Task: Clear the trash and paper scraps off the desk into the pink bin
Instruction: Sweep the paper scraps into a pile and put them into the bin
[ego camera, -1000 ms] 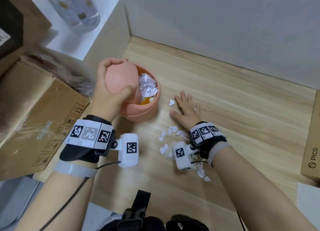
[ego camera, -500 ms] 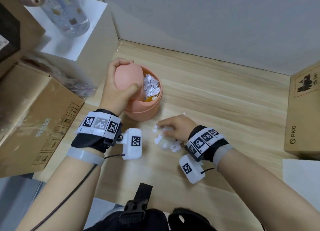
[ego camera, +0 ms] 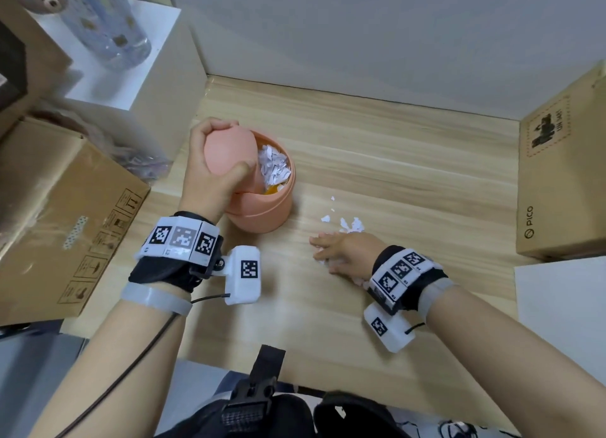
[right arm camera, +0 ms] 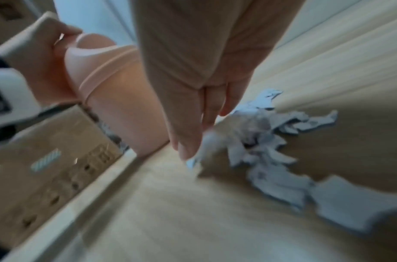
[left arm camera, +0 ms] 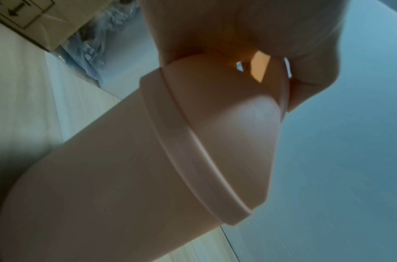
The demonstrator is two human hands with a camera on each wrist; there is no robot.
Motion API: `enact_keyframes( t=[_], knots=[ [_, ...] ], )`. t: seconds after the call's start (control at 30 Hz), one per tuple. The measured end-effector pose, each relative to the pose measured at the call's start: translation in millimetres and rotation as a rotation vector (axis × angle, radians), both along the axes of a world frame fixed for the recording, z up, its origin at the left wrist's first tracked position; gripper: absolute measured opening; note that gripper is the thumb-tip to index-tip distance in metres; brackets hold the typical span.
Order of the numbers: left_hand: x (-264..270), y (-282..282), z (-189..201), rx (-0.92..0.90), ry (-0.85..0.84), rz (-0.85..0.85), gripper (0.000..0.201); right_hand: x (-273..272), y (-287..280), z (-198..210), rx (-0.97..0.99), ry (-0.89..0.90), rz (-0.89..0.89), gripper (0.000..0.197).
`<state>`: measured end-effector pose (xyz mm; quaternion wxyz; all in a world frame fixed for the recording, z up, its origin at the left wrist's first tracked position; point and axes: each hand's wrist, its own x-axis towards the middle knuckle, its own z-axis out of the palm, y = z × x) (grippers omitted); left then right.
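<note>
The pink bin (ego camera: 262, 214) stands on the wooden desk (ego camera: 410, 162), with white paper scraps (ego camera: 273, 167) piled inside. My left hand (ego camera: 213, 175) grips its swing lid (ego camera: 229, 149) and holds it tipped open; the left wrist view shows the lid (left arm camera: 226, 124) and bin wall (left arm camera: 103, 177) close up. To the right of the bin, my right hand (ego camera: 341, 254) lies on its edge on the desk, fingers straight and pointing left. Loose paper scraps (ego camera: 352, 225) lie against its far side, and some are under the palm. In the right wrist view the scraps (right arm camera: 271, 150) bunch beside the fingers (right arm camera: 188, 141).
A large cardboard box (ego camera: 65, 208) sits left of the bin, with a crumpled plastic bag (ego camera: 141, 162) behind it. A PICO box (ego camera: 564, 182) stands at the desk's right end, a white sheet (ego camera: 564, 323) in front of it. A white shelf holds a bottle (ego camera: 108, 21).
My right hand went from flat on the desk to curled over the scraps, and now lies edge-on with them bunched against it. My left hand keeps gripping the lid.
</note>
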<state>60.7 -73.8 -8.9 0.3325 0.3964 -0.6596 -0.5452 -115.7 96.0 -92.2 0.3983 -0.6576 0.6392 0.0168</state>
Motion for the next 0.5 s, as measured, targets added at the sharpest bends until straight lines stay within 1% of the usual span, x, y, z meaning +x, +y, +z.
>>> enact_keyframes(
  t=[0.07, 0.1, 0.13, 0.17, 0.2, 0.27, 0.33, 0.4, 0.5],
  knots=[
    [-0.3, 2.7, 0.1, 0.01, 0.009, -0.001, 0.052, -5.6, -5.3, 1.9, -0.111, -0.053, -0.239, 0.041],
    [-0.2, 3.8, 0.3, 0.013, 0.012, -0.002, 0.052, -9.2, -10.8, 0.6, -0.189, -0.071, -0.312, 0.045],
    [-0.2, 5.1, 0.4, 0.015, 0.012, -0.003, 0.053, -13.4, -16.8, -0.9, -0.229, -0.063, -0.347, 0.049],
    [-0.1, 6.3, 0.5, 0.015, 0.011, -0.005, 0.053, -17.2, -22.2, -2.4, -0.226, -0.039, -0.366, 0.053],
    [-0.2, 7.6, 0.2, 0.014, 0.012, -0.009, 0.053, -19.9, -26.3, -3.6, -0.184, -0.013, -0.379, 0.059],
    [-0.5, 9.9, -0.3, 0.011, 0.018, -0.015, 0.053, -21.6, -29.7, -5.3, -0.054, -0.017, -0.398, 0.065],
    [-0.9, 11.4, -0.7, 0.009, 0.022, -0.021, 0.054, -18.5, -24.1, -8.7, 0.0, -0.081, -0.392, 0.061],
    [-1.7, 12.5, -1.1, 0.009, 0.025, -0.028, 0.054, -15.5, -11.4, -10.9, -0.015, -0.138, -0.383, 0.053],
    [-2.8, 15.8, -0.3, 0.008, 0.034, -0.036, 0.054, -13.5, 10.5, -6.6, -0.011, -0.158, -0.342, 0.043]
  ],
)
